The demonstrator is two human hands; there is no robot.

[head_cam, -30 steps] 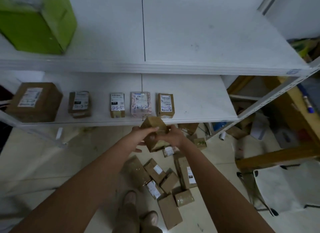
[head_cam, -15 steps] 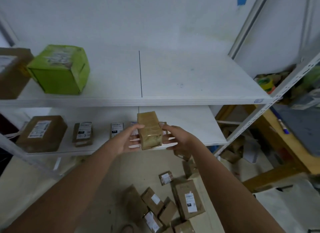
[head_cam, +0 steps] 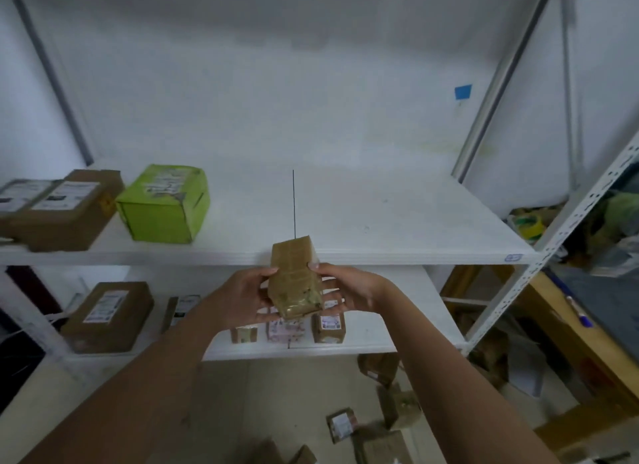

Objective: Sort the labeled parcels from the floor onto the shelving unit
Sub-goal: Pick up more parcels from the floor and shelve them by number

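I hold a small brown taped parcel [head_cam: 295,278] upright between both hands, in front of the upper shelf's front edge. My left hand [head_cam: 242,299] grips its left side and my right hand [head_cam: 347,289] its right side. No label shows on the faces turned to me. The white shelving unit [head_cam: 380,221] carries a green box [head_cam: 164,204] and two brown labeled boxes [head_cam: 62,208] on the upper board. On the lower board [head_cam: 397,325] stand a large brown box [head_cam: 110,315] and several small labeled parcels [head_cam: 328,325], partly hidden by my hands.
More parcels [head_cam: 377,425] lie on the floor below my right arm. A wooden bench [head_cam: 570,332] with a blue pen stands at the right behind the perforated shelf post [head_cam: 539,263]. The right half of the upper board is bare. A white wall is behind.
My view has tilted up from the floor to the shelves. Both hands have lifted the parcel from the lower shelf's height to the upper shelf's edge and turned it upright.
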